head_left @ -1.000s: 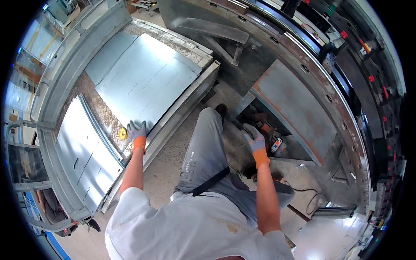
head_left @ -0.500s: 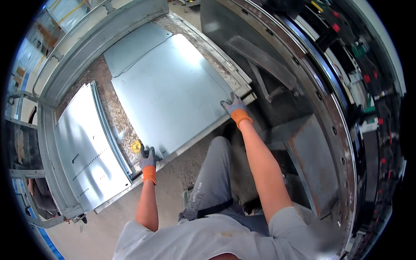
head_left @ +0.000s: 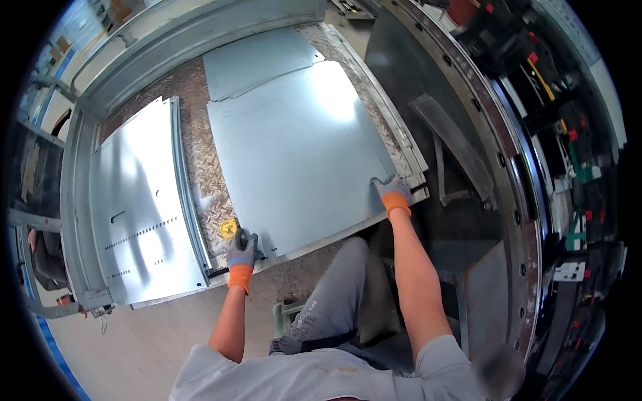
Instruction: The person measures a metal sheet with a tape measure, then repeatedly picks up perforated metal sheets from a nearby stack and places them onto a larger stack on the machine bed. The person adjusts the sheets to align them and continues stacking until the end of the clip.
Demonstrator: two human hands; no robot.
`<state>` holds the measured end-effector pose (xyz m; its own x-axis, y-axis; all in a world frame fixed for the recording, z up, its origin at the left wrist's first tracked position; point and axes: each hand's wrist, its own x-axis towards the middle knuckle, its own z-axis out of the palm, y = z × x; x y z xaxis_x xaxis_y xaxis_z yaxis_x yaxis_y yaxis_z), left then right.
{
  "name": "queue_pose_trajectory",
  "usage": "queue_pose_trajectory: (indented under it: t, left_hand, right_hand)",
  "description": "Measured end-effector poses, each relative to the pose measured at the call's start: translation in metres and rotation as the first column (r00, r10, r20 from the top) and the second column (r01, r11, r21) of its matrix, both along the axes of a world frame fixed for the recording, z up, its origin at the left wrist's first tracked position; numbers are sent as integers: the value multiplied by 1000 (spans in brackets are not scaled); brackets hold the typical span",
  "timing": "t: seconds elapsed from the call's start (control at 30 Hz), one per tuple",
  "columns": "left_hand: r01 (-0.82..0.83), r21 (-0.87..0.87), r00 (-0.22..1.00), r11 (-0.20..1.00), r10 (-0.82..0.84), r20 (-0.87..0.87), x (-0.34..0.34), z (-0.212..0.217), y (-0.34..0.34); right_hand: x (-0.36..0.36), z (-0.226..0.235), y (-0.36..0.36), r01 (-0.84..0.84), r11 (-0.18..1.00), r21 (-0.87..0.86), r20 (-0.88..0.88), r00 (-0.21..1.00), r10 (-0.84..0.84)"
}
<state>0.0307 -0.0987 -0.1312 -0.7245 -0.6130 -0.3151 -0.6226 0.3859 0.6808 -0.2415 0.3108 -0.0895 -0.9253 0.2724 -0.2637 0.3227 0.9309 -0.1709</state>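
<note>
A large flat grey metal sheet [head_left: 301,154] lies in front of me on a worn diamond-plate platform [head_left: 200,154]. At its near left corner is my left hand [head_left: 241,252], in a grey glove with an orange cuff, thumb and fingers curled about the edge. My right hand [head_left: 394,190], gloved alike, grips the near right corner with the thumb over the top face. Fingers under the sheet are hidden. Just beyond my left hand sits a small yellow object [head_left: 229,228], perhaps a tape measure.
Another grey sheet [head_left: 261,57] lies at the far end, partly under the large one. Left of it are stacked, punched metal panels [head_left: 140,207]. A grey metal frame [head_left: 87,160] bounds the platform. At right stands a large machine with a long bolted beam [head_left: 500,160].
My view has shifted, so platform and sheets appear farther right. Both hands stay at the large sheet's near corners; the sheet shows no clear movement on the platform.
</note>
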Motion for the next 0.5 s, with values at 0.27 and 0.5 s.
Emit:
queue_pose_trajectory:
  t: [0.27,0.5]
  left_hand:
    - [57,-89,992,994,-46,117,6,-16,-5]
    - [-197,283,980,939,189,52,8,-63,-29]
  right_hand:
    - [-3,7,-5,-37,999,21,-45,998,38]
    - [1,14,-11,-121,992,44,-9,993,122]
